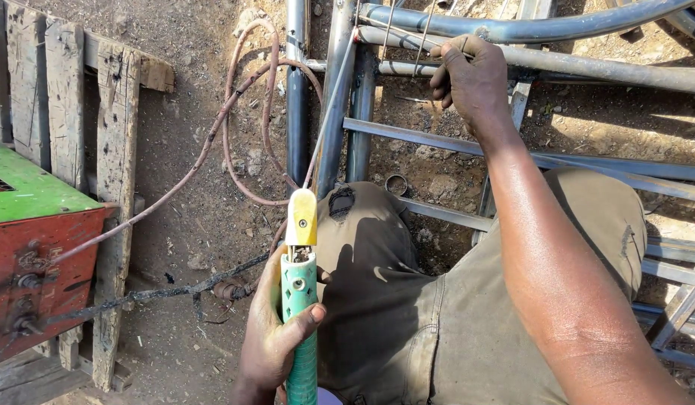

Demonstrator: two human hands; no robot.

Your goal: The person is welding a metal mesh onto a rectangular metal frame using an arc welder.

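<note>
Here, the green-handled electrode holder [300, 300] with its yellow jaw stands upright above the person's lap, the left hand [272, 337] wrapped around its handle, its thin welding rod [328, 112] slanting toward the metal pipe frame [557, 64], where the right hand [471, 75] pinches thin rods [422, 37].

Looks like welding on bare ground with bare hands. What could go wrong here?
Likely burns: the left hand grips the green electrode holder with no glove, and the rod reaches toward the metal frame, where the bare right hand pinches thin spare rods. Sparks could also land on the trousers, already holed at the knee. The cables trailing from the red and green welding machine might snag.
</note>
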